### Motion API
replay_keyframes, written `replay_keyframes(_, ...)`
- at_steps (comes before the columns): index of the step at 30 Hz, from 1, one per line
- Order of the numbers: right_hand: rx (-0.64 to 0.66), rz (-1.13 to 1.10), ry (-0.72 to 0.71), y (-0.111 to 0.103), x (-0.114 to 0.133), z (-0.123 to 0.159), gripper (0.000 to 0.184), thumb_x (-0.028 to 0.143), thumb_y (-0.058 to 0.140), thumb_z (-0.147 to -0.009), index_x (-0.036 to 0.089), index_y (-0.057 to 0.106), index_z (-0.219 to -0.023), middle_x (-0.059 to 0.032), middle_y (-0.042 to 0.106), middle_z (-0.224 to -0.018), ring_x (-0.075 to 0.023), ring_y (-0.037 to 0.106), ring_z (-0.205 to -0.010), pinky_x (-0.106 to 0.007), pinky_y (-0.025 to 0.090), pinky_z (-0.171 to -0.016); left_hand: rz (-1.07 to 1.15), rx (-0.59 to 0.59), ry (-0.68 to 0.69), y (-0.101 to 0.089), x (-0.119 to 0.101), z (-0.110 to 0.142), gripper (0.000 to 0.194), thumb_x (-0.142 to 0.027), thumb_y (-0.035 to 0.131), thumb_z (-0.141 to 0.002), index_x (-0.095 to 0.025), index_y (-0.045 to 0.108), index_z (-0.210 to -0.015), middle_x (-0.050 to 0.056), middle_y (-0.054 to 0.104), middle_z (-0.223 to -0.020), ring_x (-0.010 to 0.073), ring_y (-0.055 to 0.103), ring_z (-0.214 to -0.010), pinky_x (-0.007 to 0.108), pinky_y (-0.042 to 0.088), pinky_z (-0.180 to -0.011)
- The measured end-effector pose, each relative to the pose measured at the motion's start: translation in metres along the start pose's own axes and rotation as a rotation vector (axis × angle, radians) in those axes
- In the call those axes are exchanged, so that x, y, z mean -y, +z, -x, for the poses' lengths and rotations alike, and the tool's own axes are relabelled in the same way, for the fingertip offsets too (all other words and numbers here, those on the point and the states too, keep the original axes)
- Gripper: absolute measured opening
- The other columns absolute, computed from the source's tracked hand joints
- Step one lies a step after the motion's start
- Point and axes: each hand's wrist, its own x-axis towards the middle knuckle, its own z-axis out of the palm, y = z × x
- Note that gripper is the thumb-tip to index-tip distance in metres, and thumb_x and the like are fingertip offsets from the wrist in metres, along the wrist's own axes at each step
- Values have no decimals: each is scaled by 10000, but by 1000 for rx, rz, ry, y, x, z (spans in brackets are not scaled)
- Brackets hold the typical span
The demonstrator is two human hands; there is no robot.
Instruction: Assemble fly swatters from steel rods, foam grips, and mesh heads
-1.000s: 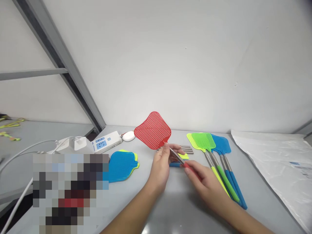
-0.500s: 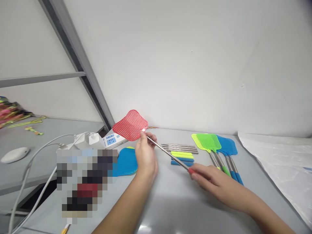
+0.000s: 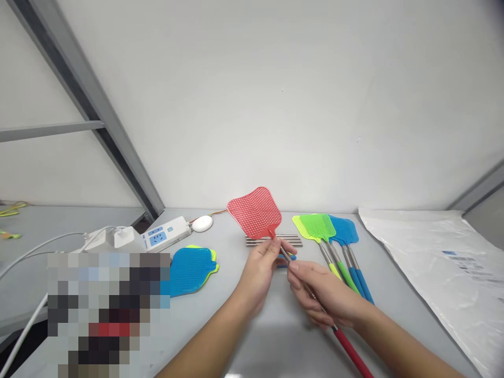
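A red fly swatter (image 3: 258,211) with a metal rod and a red grip is held at a slant between my two hands. My left hand (image 3: 262,268) pinches it just below the perforated head. Farther down, my right hand (image 3: 325,294) wraps round the metal rod, and the red grip (image 3: 350,349) sticks out below it toward the front. Behind my hands lie several metal rods (image 3: 293,240) and a partly hidden blue grip tube (image 3: 290,258). Loose blue and yellow swatter heads (image 3: 192,269) are stacked to the left.
Swatters in yellow, green (image 3: 317,227) and blue (image 3: 346,231) lie side by side on the right. Beyond them is a white plastic sheet (image 3: 425,252). A power strip (image 3: 167,234), a white oval device (image 3: 202,223) and cables are at the left, near a pixelated patch.
My right hand has moved from the red grip up onto the metal rod, close to my left hand. The swatter now points more steeply, and the view has turned right.
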Motion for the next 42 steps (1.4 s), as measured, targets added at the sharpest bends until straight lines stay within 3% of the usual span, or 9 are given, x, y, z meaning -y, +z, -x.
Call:
replay_keyframes(3,52,-46,33,2,2,0,344,517,380,-940,232,411,-750,119,365,-394,-55,240,-234,-165,316,-271,82,-142,91,-9,-5,-9,289,-401,581,-870,-150,646,-744,42,615,-816,144,561,-787,261,446,-772)
replay_keyframes(7,138,10,113,4,0,0,349,500,368,-943,228,389,-726,116,358,-378,-54,241,-232,-165,336,-275,285,-479,289,-35,-24,-23,255,-398,692,-775,-161,608,-731,8,584,-761,104,515,-654,231,423,-634)
replay_keyframes(10,179,29,150,5,-2,0,343,503,371,-939,230,386,-731,117,355,-377,-55,234,-232,-169,337,-270,274,-541,393,-47,-37,-27,284,-403,722,-748,-156,586,-717,5,570,-747,94,505,-631,224,417,-621)
replay_keyframes(17,127,-13,134,4,3,6,357,512,426,-924,220,420,-717,120,329,-395,-39,192,-247,-140,266,-258,115,-452,346,-32,-23,-19,357,-505,581,-843,-162,611,-750,18,580,-741,118,534,-683,235,438,-651)
replay_keyframes(22,54,-68,79,3,3,3,342,510,422,-932,220,451,-754,115,341,-431,-39,213,-263,-151,282,-279,-101,-39,57,-2,3,3,324,-460,537,-884,-157,642,-837,41,632,-830,111,538,-641,251,444,-673)
replay_keyframes(24,30,-75,60,2,2,2,339,505,416,-937,216,466,-765,112,348,-438,-35,208,-270,-153,281,-289,-121,10,-7,5,9,10,312,-450,511,-903,-169,645,-905,38,647,-886,85,507,-585,260,445,-710)
replay_keyframes(28,32,-62,35,1,2,2,328,478,422,-941,205,498,-777,109,344,-444,-32,204,-283,-158,287,-307,-70,30,-9,2,4,9,375,-470,464,-921,-155,636,-813,69,668,-910,116,551,-656,307,443,-823)
replay_keyframes(33,99,-67,97,7,8,4,341,504,396,-943,224,419,-750,108,317,-458,-39,189,-318,-154,246,-320,29,-70,144,-12,-19,2,332,-421,503,-912,-170,539,-698,80,673,-902,198,598,-897,332,438,-852)
replay_keyframes(42,153,73,101,11,14,6,352,522,377,-946,232,367,-746,110,270,-478,-44,148,-351,-171,184,-333,217,-128,349,-21,-41,-2,282,-339,579,-880,-168,512,-666,1,507,-692,145,537,-712,310,445,-777)
